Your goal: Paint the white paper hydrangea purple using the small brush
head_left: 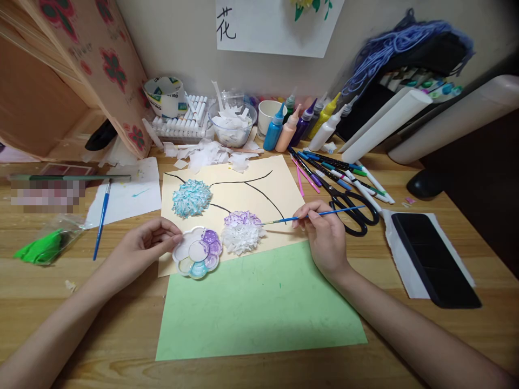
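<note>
My left hand pinches the rim of a flower-shaped paint palette with purple and blue paint in its wells. Between the fingers of my right hand is a thin blue paintbrush, its tip at the right side of a ruffled white paper flower. That flower's upper part is tinted purple. Up and to its left sits a blue-tinted paper flower. Both are on a cream sheet with black branch lines drawn on it. A green sheet lies at the near side.
Black scissors and several markers lie right of the sheet. Paint bottles, a paper cup and a bowl of paper scraps stand at the back. A second paintbrush lies left; a black phone-like slab lies right.
</note>
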A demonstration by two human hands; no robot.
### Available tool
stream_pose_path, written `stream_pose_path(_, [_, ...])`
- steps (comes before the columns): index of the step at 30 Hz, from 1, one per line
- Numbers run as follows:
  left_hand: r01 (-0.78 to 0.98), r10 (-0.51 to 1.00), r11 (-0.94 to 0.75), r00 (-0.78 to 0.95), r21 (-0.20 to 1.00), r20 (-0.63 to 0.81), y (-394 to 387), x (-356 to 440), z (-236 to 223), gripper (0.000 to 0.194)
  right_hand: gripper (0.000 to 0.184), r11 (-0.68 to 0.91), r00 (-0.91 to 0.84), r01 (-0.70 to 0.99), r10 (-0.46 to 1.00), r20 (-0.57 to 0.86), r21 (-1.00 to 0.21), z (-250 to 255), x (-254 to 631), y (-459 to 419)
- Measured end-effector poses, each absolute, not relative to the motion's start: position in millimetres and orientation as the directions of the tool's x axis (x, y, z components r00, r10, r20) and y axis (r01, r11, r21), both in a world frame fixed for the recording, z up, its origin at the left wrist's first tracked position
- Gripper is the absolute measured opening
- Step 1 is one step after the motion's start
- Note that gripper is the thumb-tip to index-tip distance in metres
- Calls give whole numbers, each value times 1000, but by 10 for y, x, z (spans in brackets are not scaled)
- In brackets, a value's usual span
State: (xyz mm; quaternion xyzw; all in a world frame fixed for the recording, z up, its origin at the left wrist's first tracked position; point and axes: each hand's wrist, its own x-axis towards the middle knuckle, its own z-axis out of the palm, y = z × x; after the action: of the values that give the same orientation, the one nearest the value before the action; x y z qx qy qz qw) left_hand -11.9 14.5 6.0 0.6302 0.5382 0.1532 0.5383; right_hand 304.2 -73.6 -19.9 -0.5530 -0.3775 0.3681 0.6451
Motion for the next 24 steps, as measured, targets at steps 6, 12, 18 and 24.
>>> stream_pose_path(6, [515, 845, 159, 370, 843, -386, 145, -113, 69, 26, 15, 136, 491, -38, 866, 100, -990, -198, 3043, -733])
stream_pose_path(12, [520, 843, 153, 376, 841, -386, 143, -117, 76, 27, 15, 138, 474, -44, 875, 101, -989, -204, 3038, -743])
stream_pose_path(18, [513, 838, 158, 382, 844, -389, 149, -128, 53, 27, 17, 241, 511, -34, 838, 190, -970, -192, 3037, -760])
stream_pose_path(24, [514, 832, 167, 385, 841, -400, 145, -129, 58, 26, 17, 296, 503, -2, 826, 255, -955, -193, 3031, -769])
